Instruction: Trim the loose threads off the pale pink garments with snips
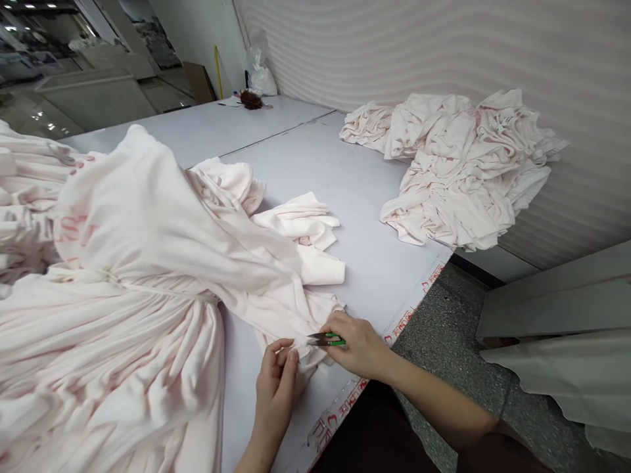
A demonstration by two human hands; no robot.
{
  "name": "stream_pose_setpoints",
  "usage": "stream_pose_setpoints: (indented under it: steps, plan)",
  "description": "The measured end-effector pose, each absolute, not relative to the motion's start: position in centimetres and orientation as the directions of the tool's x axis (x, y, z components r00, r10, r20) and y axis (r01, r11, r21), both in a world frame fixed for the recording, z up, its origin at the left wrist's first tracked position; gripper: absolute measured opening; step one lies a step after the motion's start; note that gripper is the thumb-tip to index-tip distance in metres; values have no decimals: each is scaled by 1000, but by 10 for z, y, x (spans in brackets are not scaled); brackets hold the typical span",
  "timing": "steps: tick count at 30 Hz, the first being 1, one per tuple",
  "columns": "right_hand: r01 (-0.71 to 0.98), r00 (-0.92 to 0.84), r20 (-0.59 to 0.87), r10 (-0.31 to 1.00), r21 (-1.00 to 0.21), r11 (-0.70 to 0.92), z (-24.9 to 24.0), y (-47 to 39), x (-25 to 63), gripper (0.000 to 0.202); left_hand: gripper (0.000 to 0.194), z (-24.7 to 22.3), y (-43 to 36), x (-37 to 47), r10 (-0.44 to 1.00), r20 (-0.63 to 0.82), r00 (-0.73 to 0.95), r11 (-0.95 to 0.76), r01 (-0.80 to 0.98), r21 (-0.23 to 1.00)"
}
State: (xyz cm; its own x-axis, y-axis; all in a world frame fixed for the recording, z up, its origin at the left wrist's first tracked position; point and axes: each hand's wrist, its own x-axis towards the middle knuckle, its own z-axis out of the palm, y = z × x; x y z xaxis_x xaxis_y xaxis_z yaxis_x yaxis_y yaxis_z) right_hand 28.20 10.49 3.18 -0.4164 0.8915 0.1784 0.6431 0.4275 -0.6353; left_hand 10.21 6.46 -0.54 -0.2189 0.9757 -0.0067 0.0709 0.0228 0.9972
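Note:
A pale pink garment (256,256) lies stretched across the table toward me, its near end at my hands. My left hand (277,381) is closed, thumb and fingers pinching the garment's edge. In my right hand (357,345) is a pair of thread snips (328,339) with green handles. The blades point left, at the fabric just beyond my left fingertips. Whether they touch the cloth I cannot make out. Beneath and to the left of this garment lies a large tied bundle (123,368) of the same pale pink fabric.
A heap of pale pink garments (458,164) sits at the table's far right edge, by a wavy-patterned wall covering (419,52). At the back of the white table (365,177) are a brown tangled object (251,100) and a clear plastic bag (261,75). Speckled floor (444,328) shows at right.

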Motion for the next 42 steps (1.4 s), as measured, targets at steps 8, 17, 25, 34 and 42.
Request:
stream_pose_setpoints:
  steps: [8, 17, 25, 34, 42]
  plan:
    - [646, -531, 193, 825, -539, 541, 35, 108, 277, 22, 48, 8, 71, 99, 971, -211, -111, 197, -128, 972]
    - [729, -234, 105, 967, -639, 246, 22, 129, 294, 27, 13, -3, 86, 73, 945, 291, -150, -193, 464, 865]
    - [630, -233, 142, 962, -731, 260, 11, 143, 296, 5, 4, -7, 117, 99, 897, 419, 138, -421, 556, 717]
    - [571, -284, 126, 951, -774, 273, 17, 133, 302, 16, 17, -21, 123, 111, 641, 726, 250, -631, 710, 313]
    - [651, -414, 89, 906, -667, 363, 23, 126, 305, 20, 23, -17, 119, 102, 519, 779, 353, -730, 656, 189]
